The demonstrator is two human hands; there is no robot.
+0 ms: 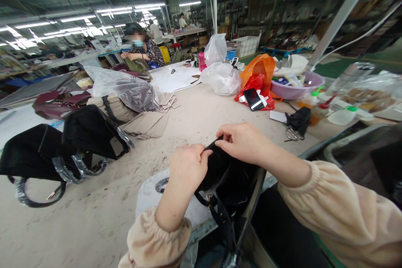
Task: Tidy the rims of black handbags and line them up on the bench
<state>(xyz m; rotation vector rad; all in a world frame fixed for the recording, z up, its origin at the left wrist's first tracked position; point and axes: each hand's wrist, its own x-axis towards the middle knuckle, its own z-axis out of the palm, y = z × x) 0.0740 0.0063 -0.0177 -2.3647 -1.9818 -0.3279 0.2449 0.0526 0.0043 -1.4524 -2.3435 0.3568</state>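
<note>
A black handbag (pixel 234 180) stands at the table's near edge, its opening facing up toward me. My left hand (pixel 190 165) is closed on the left part of the bag's upper rim, thumb against the edge. To its right, my right hand (pixel 240 140) pinches the same rim between thumb and fingers. A short dark stretch of edge shows between the two hands. A strap with a metal clasp (pixel 209 199) hangs on the near side of the bag. White sheeting (pixel 150 192) lies beneath it on the left. The bag's lower part is partly hidden.
Black bags (pixel 91 132) with wrapped handles lie at the left, beside stacked grey-beige pieces (pixel 150 125). Further back are plastic bags (pixel 221 77), a phone (pixel 253 99) and a purple basin (pixel 297 88). Scissors (pixel 293 134) and bottles lie at the right. A co-worker (pixel 141 48) sits across the table.
</note>
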